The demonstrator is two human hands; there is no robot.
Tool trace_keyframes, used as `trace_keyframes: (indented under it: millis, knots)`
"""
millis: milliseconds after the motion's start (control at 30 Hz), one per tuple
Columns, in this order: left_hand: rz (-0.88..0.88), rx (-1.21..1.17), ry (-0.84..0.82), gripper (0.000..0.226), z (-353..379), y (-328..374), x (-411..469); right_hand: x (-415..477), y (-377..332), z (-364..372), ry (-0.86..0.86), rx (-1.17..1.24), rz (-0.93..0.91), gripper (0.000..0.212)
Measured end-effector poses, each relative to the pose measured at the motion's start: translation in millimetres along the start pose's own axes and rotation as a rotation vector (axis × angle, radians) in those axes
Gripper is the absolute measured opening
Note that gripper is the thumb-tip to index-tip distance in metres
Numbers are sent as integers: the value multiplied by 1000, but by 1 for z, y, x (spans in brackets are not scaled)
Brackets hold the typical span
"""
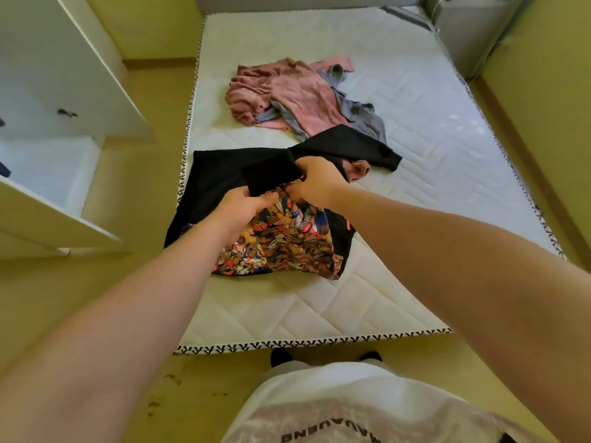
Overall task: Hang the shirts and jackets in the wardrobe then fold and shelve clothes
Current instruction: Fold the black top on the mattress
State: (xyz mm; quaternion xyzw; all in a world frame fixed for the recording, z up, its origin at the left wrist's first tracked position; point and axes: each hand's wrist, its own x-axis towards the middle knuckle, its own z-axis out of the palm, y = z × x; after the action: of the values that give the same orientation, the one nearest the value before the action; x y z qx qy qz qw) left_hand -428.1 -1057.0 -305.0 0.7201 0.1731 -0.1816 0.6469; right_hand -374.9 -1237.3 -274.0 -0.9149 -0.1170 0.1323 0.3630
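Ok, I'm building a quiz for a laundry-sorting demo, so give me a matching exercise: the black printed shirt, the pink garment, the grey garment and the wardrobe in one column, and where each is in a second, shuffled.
Column one:
1. black printed shirt
2. pink garment
3. grey garment
4. wardrobe

Column two:
A. partly under the pink garment
B. white, left of the mattress
C. gripped by the left hand and right hand
D. crumpled, farther up the mattress, lying over another garment

Pairs: 1-C, 2-D, 3-A, 4-B.
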Motion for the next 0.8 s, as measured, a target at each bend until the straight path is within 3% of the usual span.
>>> trace_keyframes:
  millis: [167, 300, 367, 533, 800]
  knots:
    - [64, -17, 122, 40, -34, 1, 8, 27, -32, 16, -20, -131, -58, 24]
    - [85, 20, 153, 19, -57, -1, 14, 43, -36, 24, -81, -278, 78, 8]
    - [77, 41, 161, 13, -66, 0, 17, 48, -36, 25, -64, -311, 103, 11]
    - [100, 32, 179, 26, -83, 2, 35, 65, -39, 34, -82, -266, 82, 11]
    - [73, 95, 294, 39, -95, -8, 69, 110, -34, 57, -180, -385, 61, 4]
